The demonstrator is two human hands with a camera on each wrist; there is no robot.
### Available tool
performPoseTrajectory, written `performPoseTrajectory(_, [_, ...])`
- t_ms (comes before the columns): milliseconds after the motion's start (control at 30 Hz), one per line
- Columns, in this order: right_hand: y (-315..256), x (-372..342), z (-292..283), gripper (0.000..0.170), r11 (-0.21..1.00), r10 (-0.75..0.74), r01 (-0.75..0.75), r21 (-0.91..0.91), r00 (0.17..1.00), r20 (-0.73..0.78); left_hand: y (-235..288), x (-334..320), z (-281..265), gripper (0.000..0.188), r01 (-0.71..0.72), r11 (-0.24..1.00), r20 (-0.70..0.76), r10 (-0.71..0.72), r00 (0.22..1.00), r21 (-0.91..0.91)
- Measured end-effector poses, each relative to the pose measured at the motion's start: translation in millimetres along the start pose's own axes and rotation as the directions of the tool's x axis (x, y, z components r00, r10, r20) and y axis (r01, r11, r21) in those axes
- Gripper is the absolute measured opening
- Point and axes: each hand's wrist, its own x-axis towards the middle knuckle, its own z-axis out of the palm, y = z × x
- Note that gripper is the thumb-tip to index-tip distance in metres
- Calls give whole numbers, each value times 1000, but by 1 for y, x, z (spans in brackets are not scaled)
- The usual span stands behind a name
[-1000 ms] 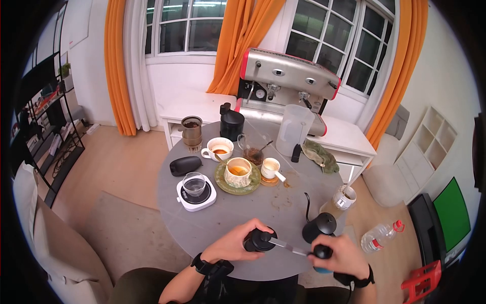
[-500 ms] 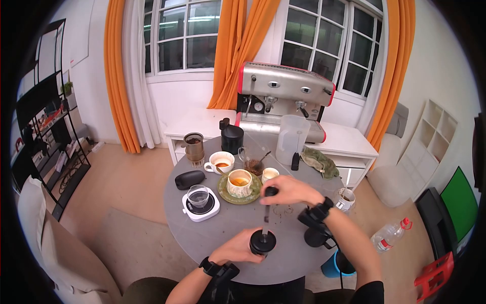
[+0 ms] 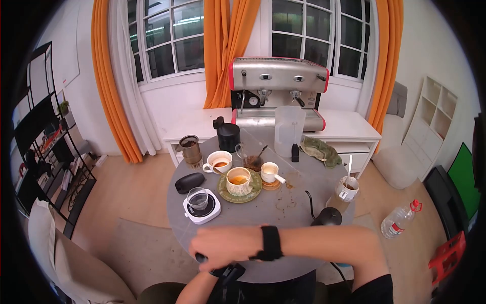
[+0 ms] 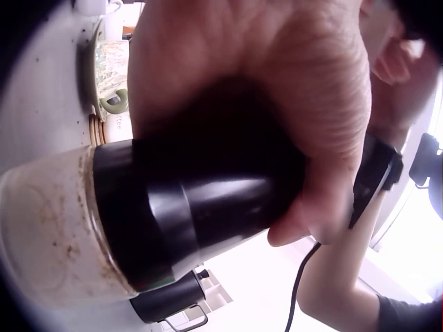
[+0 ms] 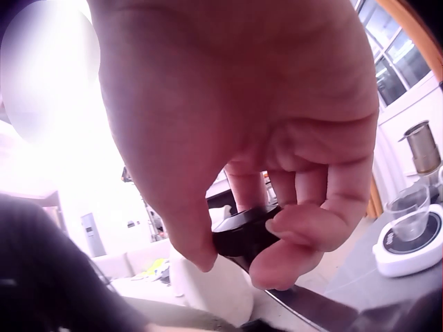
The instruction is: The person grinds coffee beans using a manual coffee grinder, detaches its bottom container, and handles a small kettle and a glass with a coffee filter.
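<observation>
Right hand [image 3: 223,248] is now lower left of centre in the head view. 1.0 s ago it was lower right; 0.5 s ago near centre, beyond the grinder. Fingers and thumb are curled round the black crank knob [image 5: 246,238]; the metal crank arm [image 5: 304,310] runs to the lower right of the right wrist view.

Left hand [image 4: 256,62] has a closed grip on the black grinder [image 4: 187,207], mid-frame in the left wrist view; brown-specked clear jar [image 4: 59,232] at its left end. Head view showed the grinder top in both earlier frames; now the right hand and forearm block it.

Right forearm lies across the lower frame, covering part of the black kettle [image 3: 328,217]. White handled cup [image 3: 270,171], partly hidden 0.5 s ago, is clear again at centre. White scale [image 3: 205,217] with glass cup [image 3: 198,199] stays put on the table, left of centre.
</observation>
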Motion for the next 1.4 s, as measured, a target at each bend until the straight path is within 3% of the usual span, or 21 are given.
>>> performPoseTrajectory(33, [0, -10, 19, 28, 996, -84, 87, 31, 993, -77, 13, -1, 9, 24, -32, 994, -72, 40, 997, 105])
performPoseTrajectory(100, [-19, -31, 23, 29, 996, -41, 32, 79, 993, 109, 53, 2, 7, 30, -173, 940, 223, 109, 969, 293])
performPoseTrajectory(167, [-36, -68, 20, 22, 978, -109, 114, 175, 993, -40, 59, 0, 13, 33, -170, 956, 200, 123, 972, 240])
performPoseTrajectory(233, [-57, -103, -9, 17, 990, 6, -35, 137, 978, 208, 51, 6, 8, 41, -266, 933, 243, 207, 948, 242])
performPoseTrajectory(300, [-50, -131, -16, 22, 969, 24, -85, 230, 965, 260, 52, 7, 7, 42, -279, 929, 232, 224, 947, 243])
performPoseTrajectory(367, [-25, -160, -12, 27, 941, 153, -261, 215, 896, 417, 48, 8, 4, 44, -249, 942, 273, 185, 944, 224])
performPoseTrajectory(533, [19, -195, -59, 30, 878, 454, -473, 73, 871, 187, 54, 6, 7, 44, -199, 956, 253, 142, 957, 217])
performPoseTrajectory(633, [54, -177, -75, 35, 792, 609, -609, -42, 793, 3, 47, 9, 2, 44, -195, 954, 270, 131, 954, 227])
performPoseTrajectory(700, [80, -149, -82, 39, 765, 644, -643, 42, 765, 2, 47, 10, 2, 45, -199, 943, 297, 116, 948, 268])
performPoseTrajectory(767, [91, -114, -82, 41, 762, 647, -645, 54, 757, -93, 52, 6, 6, 45, -165, 957, 237, 107, 966, 240])
performPoseTrajectory(833, [100, -71, -78, 44, 806, 587, -591, -33, 805, -91, 53, 6, 6, 45, -141, 953, 236, 77, 969, 267])
performPoseTrajectory(900, [91, -33, -69, 41, 887, 446, -455, -81, 889, -108, 54, 6, 6, 46, -116, 950, 235, 46, 971, 291])
performPoseTrajectory(967, [103, 3, -41, 36, 969, 242, -245, -18, 967, -79, 53, 5, 7, 40, -130, 958, 230, 70, 971, 257])
performPoseTrajectory(1100, [26, 14, -28, 36, 995, 95, -92, -34, 991, 99, 39, -3, -2, 34, -63, 920, 234, -32, 972, 388])
performPoseTrajectory(1167, [9, -8, -5, 41, 997, -60, 60, 46, 998, 3, 60, -24, 16, 32, -38, 990, 36, 33, 999, 138])
performPoseTrajectory(1200, [-4, -17, -4, 42, 995, -79, 74, 70, 994, 78, 66, -27, 20, 31, -47, 999, -69, 47, 997, 5])
performPoseTrajectory(1233, [-14, -27, -1, 43, 992, -100, 85, 98, 983, 154, 66, -19, 18, 31, -49, 999, -68, 48, 997, -9])
performPoseTrajectory(1300, [-20, -52, 16, 35, 971, -226, 216, 104, 969, 95, 61, 2, 9, 35, -127, 969, 264, 68, 962, 213])
performPoseTrajectory(1367, [-47, -96, -12, 25, 983, -123, 97, 155, 978, 170, 53, 8, 6, 38, -196, 959, 281, 135, 950, 203])
performPoseTrajectory(1400, [-45, -115, -17, 28, 976, -84, 40, 216, 976, 201, 51, 9, 5, 41, -263, 942, 296, 195, 935, 209])
